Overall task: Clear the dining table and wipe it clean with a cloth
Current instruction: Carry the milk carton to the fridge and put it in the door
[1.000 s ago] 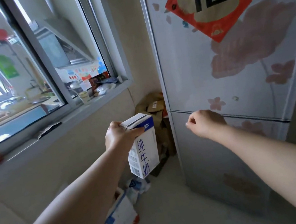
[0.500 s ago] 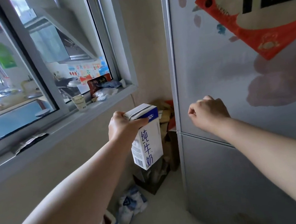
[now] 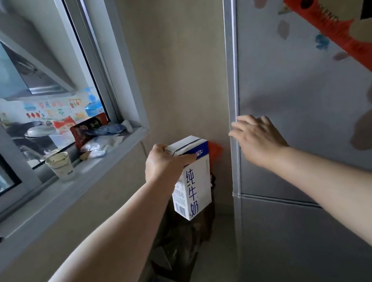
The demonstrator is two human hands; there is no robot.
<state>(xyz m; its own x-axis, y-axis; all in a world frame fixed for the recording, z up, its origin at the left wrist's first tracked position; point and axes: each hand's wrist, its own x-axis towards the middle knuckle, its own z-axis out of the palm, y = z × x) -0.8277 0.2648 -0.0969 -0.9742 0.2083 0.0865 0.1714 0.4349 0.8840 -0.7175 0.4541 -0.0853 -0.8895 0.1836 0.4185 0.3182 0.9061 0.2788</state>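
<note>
left hand (image 3: 163,164) closed around the top of a white and blue milk carton (image 3: 192,176), thumb across the front face near the blue band, fingers behind it out of view. carton held upright in the air, hanging below the fist, clear of any surface. just right of the carton, the right hand (image 3: 256,140) is spread with fingers loosely extended and holds nothing; fingertips (image 3: 235,130) lie on the left edge of the upper fridge door (image 3: 295,99). the seam to the lower door sits below that wrist. behind the carton, an orange bag (image 3: 214,152) in the corner; beneath it, dark bags (image 3: 179,246) on the floor. left of the grip, a windowsill (image 3: 101,164) carries a paper cup (image 3: 61,166) and packets. red paper poster (image 3: 340,11) on the door, up and right.
</note>
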